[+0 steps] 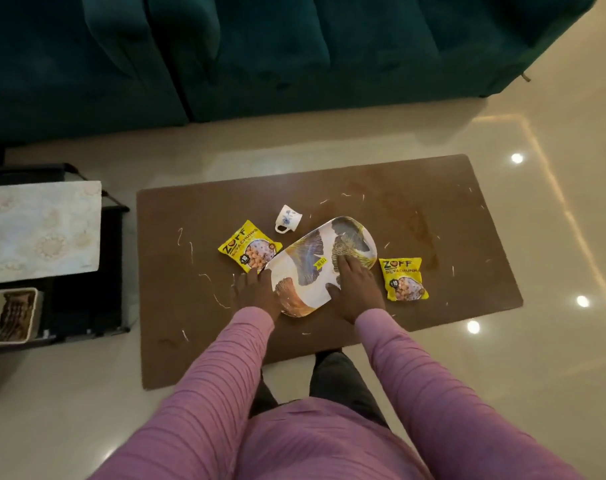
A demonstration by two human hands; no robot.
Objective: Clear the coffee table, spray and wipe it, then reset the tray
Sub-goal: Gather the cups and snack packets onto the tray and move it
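Note:
A leaf-patterned oval tray (pixel 315 261) lies near the middle of the brown coffee table (pixel 433 237). My right hand (pixel 355 289) rests flat on the tray's right side, fingers and thumb spread on top. My left hand (pixel 254 289) lies against the tray's left edge with its fingers straight; its thumb is hidden. A white cup with a blue flower (pixel 287 219) lies on its side just beyond the tray. One yellow snack packet (pixel 247 245) touches the tray's left rim, and another yellow snack packet (pixel 403 278) lies to the right.
Small white scraps (pixel 346 195) are scattered over the table top. A dark green sofa (pixel 260 53) stands beyond the table. At the left stands a dark side table with a pale patterned cloth (pixel 38 230) and a basket (pixel 10 315) below it. Glossy floor surrounds the table.

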